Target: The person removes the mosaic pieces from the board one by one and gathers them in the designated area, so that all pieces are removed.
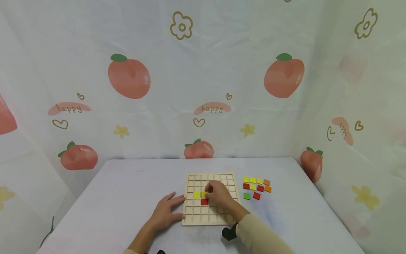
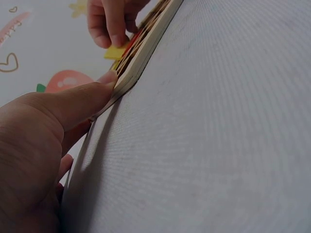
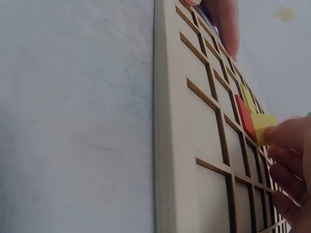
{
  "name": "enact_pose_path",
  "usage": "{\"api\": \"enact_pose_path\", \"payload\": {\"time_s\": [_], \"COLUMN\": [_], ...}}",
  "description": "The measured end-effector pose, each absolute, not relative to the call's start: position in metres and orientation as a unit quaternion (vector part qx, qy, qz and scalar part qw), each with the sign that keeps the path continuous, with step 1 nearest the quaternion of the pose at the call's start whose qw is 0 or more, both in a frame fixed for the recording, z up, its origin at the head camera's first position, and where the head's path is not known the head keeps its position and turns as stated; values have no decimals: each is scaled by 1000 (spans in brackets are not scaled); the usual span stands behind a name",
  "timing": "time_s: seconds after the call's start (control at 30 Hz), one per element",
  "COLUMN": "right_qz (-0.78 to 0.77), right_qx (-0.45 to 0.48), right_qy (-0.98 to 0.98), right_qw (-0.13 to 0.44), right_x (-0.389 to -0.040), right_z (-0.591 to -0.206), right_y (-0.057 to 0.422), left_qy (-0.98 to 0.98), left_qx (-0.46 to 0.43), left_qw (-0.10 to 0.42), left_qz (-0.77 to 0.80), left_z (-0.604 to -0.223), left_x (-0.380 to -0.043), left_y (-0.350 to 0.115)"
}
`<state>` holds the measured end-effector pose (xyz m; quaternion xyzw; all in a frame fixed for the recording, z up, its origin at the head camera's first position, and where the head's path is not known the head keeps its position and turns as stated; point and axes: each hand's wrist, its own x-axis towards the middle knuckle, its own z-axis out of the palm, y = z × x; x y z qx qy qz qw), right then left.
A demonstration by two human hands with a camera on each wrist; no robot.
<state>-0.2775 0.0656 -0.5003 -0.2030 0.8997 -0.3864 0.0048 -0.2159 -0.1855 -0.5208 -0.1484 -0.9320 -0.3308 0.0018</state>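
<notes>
A wooden grid board (image 1: 193, 220) lies on the table. My right hand (image 1: 220, 194) is over its middle, pinching a yellow square tile (image 3: 260, 125) between thumb and finger, tilted against the grid beside a red tile (image 1: 204, 202). Another yellow tile (image 1: 197, 195) sits in a cell to the left. My left hand (image 1: 166, 212) rests at the board's left edge with fingers spread. In the left wrist view its thumb (image 2: 92, 97) touches the board's rim; the other fingers are partly hidden.
Right of the board lie several loose tiles: yellow ones (image 1: 252, 180), red ones (image 1: 256, 195), orange ones (image 1: 268, 189) and a green one (image 1: 246, 196). A white curtain (image 1: 203, 63) printed with fruit hangs behind the white table (image 1: 133, 190).
</notes>
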Motion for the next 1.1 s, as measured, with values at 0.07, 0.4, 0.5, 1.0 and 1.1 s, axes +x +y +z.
{"api": "enact_pose_path", "payload": {"time_s": [0.07,0.4,0.5,1.0,1.1], "right_qz": [-392,-401,-409,-405,-404], "right_qx": [-204,-208,-203,-204,-202], "right_qy": [897,892,890,891,892], "right_qw": [4,7,5,-33,-37], "right_x": [-276,-268,-267,-270,-270], "right_z": [-501,-499,-496,-491,-491], "right_y": [66,64,68,95,102], "left_qy": [-932,-928,-928,-927,-926], "left_qx": [-149,-161,-168,-163,-166], "left_qw": [2,5,14,17,20], "left_qz": [-330,-335,-332,-337,-338], "left_z": [-521,-520,-521,-523,-523], "left_x": [-216,-216,-216,-216,-216], "left_y": [-185,-185,-186,-186,-186]}}
